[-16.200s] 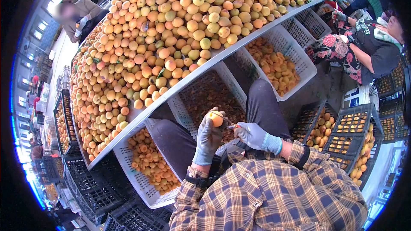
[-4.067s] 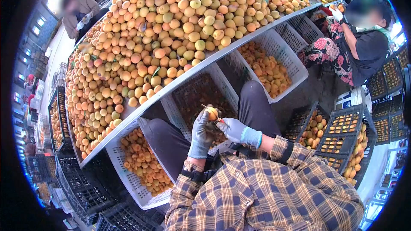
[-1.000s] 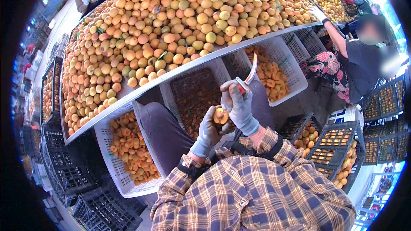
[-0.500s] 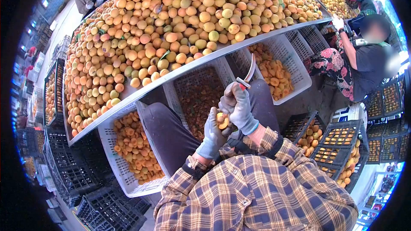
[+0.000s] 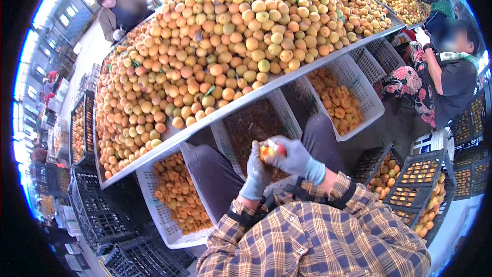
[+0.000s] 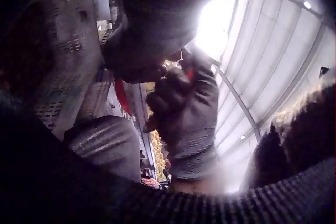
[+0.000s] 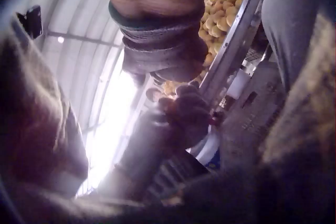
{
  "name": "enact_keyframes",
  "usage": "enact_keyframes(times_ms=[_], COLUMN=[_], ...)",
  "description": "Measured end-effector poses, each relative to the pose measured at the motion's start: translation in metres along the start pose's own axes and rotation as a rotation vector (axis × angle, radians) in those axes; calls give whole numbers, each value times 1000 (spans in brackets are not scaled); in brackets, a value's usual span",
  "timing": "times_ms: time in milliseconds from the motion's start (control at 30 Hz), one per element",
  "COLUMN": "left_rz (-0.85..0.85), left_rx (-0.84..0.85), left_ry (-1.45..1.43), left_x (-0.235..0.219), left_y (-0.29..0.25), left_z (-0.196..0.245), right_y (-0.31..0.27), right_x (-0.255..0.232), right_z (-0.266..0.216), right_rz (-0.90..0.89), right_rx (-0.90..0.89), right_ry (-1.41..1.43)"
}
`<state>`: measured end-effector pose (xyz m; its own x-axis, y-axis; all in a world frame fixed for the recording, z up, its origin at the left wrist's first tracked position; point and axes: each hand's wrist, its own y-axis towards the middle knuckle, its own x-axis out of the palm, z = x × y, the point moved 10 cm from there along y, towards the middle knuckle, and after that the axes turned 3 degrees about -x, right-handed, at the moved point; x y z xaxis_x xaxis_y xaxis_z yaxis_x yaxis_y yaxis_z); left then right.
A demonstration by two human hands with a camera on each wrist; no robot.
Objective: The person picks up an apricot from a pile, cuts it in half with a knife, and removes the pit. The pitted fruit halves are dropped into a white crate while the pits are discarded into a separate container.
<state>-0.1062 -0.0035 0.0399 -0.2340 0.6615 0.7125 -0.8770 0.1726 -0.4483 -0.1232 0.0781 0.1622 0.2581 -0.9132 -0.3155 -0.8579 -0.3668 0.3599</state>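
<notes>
In the head view, my gloved left hand (image 5: 258, 171) holds a cut apricot (image 5: 266, 152) with orange flesh showing. My gloved right hand (image 5: 297, 160) is right against the fruit, its fingertips at the cut side. It also grips a knife by its red handle (image 5: 281, 149); the curved blade is hidden here. Both hands are over a white crate (image 5: 221, 138) with dark brown bits in its bottom. The wrist views are dark: the left one shows the right hand (image 6: 184, 113) with curled fingers, the right one the left hand (image 7: 163, 129) close to it.
A metal-edged table (image 5: 230, 107) bears a large apricot heap (image 5: 205, 46). White crates of apricot halves stand left (image 5: 179, 195) and right (image 5: 338, 102). Black crates (image 5: 410, 174) with apricots are at the right. Other people sit left (image 5: 120, 15) and right (image 5: 451, 82).
The right hand has turned and come down onto the apricot; the knife's blade, which pointed up and away from me, is out of sight. The left hand still holds the fruit.
</notes>
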Motion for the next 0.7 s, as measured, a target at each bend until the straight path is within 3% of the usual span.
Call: enact_keyframes(times_ms=[33,100,133,167,233,300,333,367,400,433,467,500,600,700], left_rz=[-16,-3,-48,47,122,254,394,486,663,850,1067,1126,816,544], left_rx=[22,0,-6,-18,60,312,460,700,939,1045,1083,1110,1068,1046], left_ry=[68,70,18,44,12,166,286,490,847,1394,1527,1673,1492,1374], left_x=[10,-5,2,-6,-15,-35,-57,-52,-42,-36,-62,-54,-37,-20], left_y=[-5,0,-6,-8,-18,-51,-73,-109,-145,-166,-177,-180,-138,-51], left_z=[7,0,2,4,21,81,117,161,201,226,238,247,262,268], right_y=[-7,-19,-20,-21,-32,-29,-27,-31,-42,-44,-50,-52,-56,-60], right_x=[11,18,20,23,41,27,19,18,17,14,16,23,41,47], right_z=[3,5,5,6,36,43,44,53,74,82,88,91,95,100], right_rz=[-133,-122,-118,-117,-184,-187,-205,-210,-204,-196,-241,-250,-238,-260], right_rx=[62,1,-9,-17,366,370,337,328,363,401,469,464,459,405], right_ry=[-275,-355,-256,-153,583,498,346,355,161,-33,-91,-85,-14,42])
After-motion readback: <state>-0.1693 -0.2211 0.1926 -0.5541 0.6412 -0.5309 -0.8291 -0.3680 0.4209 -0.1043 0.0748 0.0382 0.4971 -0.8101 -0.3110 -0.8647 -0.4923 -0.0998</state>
